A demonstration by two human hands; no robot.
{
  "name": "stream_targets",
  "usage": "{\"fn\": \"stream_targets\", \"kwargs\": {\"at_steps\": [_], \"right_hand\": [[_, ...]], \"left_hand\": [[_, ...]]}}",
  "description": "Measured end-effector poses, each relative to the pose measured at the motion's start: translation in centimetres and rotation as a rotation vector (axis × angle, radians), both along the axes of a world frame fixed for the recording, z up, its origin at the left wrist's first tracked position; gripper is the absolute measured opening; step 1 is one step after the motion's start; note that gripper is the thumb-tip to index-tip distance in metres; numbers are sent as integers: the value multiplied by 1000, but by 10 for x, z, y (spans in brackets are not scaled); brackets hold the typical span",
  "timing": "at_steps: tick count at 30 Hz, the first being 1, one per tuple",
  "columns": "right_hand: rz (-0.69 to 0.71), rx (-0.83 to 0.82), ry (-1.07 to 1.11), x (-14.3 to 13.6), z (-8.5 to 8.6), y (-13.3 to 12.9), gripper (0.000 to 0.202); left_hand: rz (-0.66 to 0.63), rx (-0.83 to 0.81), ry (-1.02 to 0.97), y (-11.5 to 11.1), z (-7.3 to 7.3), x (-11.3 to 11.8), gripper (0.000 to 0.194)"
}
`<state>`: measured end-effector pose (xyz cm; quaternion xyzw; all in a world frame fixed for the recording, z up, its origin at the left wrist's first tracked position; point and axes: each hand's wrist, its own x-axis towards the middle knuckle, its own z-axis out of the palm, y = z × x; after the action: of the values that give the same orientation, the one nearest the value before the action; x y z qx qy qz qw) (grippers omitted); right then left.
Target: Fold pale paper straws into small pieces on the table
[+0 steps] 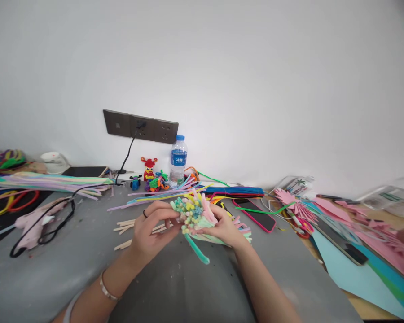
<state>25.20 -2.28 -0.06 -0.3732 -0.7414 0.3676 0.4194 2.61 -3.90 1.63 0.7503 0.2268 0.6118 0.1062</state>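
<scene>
Between my two hands is a bouquet of pipe-cleaner flowers (195,213), a tight cluster of yellow, blue, green and pink fuzzy pieces. My left hand (155,229) pinches its left side with thumb and fingers, a dark ring on one finger. Wrapped around the right side is my right hand (224,226), with the thumb in front. A teal pipe cleaner (198,250) sticks out below the bouquet toward me. Wooden sticks (124,244) lie on the grey mat behind my left hand. Pastel pipe cleaners lie partly hidden behind my right hand.
At left lie a pink glue gun (37,224) with a black cord and scissors (15,204). A water bottle (178,161) and small pipe-cleaner figures (148,169) stand by the wall. A phone (256,215), folded pink paper (294,204) and blue paper (353,278) lie right.
</scene>
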Motion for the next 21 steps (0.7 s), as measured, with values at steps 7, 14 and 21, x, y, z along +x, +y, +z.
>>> {"fn": "stream_targets", "kwargs": {"at_steps": [7,14,21], "right_hand": [[29,27,5,-1,0,1,45],[24,5,-13,1,2,0,46],[24,42,-53,4,5,-1,47]], "left_hand": [[-22,-119,-34,2,-2,0,12],[-271,-312,-91,7,0,-5,14],[-420,-536,-82,14,-1,-16,17]]}}
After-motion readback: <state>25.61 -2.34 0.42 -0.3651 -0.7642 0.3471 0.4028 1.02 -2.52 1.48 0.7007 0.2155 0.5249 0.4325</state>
